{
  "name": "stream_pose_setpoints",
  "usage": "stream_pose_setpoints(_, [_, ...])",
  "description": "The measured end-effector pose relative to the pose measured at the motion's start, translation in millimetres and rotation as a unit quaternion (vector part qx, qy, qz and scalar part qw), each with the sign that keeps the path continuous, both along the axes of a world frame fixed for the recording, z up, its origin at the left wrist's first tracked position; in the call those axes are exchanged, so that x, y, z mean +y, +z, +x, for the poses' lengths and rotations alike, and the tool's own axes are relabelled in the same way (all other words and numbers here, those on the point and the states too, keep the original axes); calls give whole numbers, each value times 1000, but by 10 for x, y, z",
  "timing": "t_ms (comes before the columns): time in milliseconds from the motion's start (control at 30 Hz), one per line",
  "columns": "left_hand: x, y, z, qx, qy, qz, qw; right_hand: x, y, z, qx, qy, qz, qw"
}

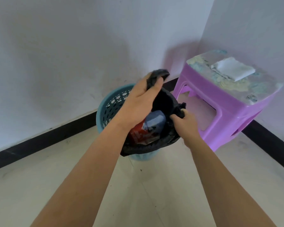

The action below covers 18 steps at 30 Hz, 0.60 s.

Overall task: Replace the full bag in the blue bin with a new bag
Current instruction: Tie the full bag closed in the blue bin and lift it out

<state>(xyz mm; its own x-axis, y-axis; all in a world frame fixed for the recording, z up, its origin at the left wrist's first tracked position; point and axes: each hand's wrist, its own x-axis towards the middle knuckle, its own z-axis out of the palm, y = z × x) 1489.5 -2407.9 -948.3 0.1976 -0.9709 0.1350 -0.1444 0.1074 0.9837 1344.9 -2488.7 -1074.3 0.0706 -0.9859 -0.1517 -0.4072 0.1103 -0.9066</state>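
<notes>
Hands are working at the mouth of a black bag [164, 102] that is sitting in a blue bin [108, 108] on the pale tiled floor [138, 194], close to the corner of the room. The left hand [138, 104] is reaching over the bin with its fingers curled tight around a bunched fold of the bag's far edge, and the gathered plastic is poking up past the knuckles. The right hand [185, 122] is pinching another gathered bit of the bag's rim on the near right side, fingers closed on it. Between the two hands the bag is gaping open, and a red packet [138, 135] and a rounded blue-grey item [154, 122] are showing inside it. The bag's lower edge is hanging over the bin's near rim, while the bin's perforated wall is showing bare on the left.

Just beside the bin on the right, a purple plastic stool [220, 115] is standing against the white wall [56, 54], and a folded white cloth or bag [233, 69] is lying flat on its patterned top; which of the two it is I cannot tell. A black skirting board [39, 141] is running along the foot of the walls.
</notes>
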Motion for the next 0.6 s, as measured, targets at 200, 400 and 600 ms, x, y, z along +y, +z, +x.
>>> stream_pose_setpoints(200, [3, 139, 381, 52, 101, -78, 990, -223, 715, -400, 216, -47, -225, 949])
stream_pose_setpoints(400, [7, 12, 522, -28, 179, -89, 979, -221, 1286, -409, -222, -171, -269, 922])
stream_pose_setpoints(600, [21, -354, 624, -74, 204, -43, 975, -47, 903, -364, -233, -71, -173, 954])
